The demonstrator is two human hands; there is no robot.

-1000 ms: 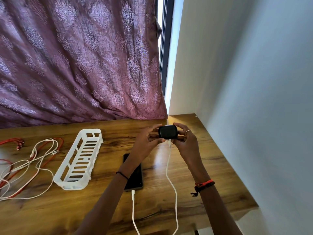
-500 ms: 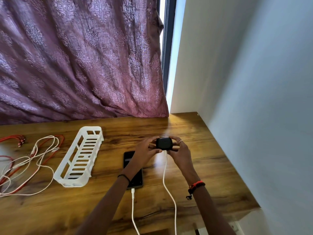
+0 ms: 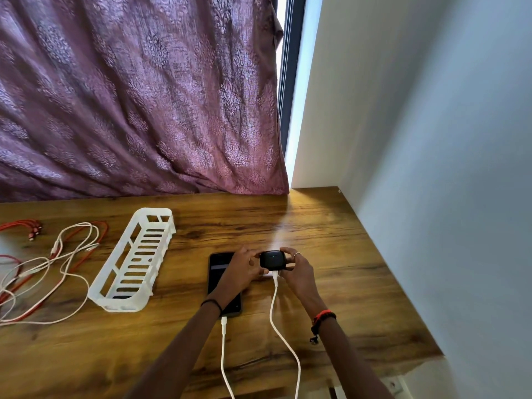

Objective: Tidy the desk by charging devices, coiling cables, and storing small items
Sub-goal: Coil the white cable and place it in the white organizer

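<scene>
Since a second ago both hands have come down with the black earbud case (image 3: 272, 260), from raised above the surface (image 3: 345, 283) to low over it, just right of the phone (image 3: 217, 269). The left hand (image 3: 244, 269) grips the case's left side with curled fingers, its thumb down by the plug; the right hand (image 3: 299, 272) pinches the right side. A white cable (image 3: 275, 306) runs from the case's underside toward the near edge (whether the case already touches the wood cannot be told). The phone lies flat with its own white lead (image 3: 224, 355) plugged in.

The charging step looks nearly finished: the case seems connected and is being set down. The next move likely calls for letting go gently so the plug stays seated, then turning to the tangle of red and white cables (image 3: 51, 263) at far left, still uncoiled beside the white basket (image 3: 135, 260).
</scene>
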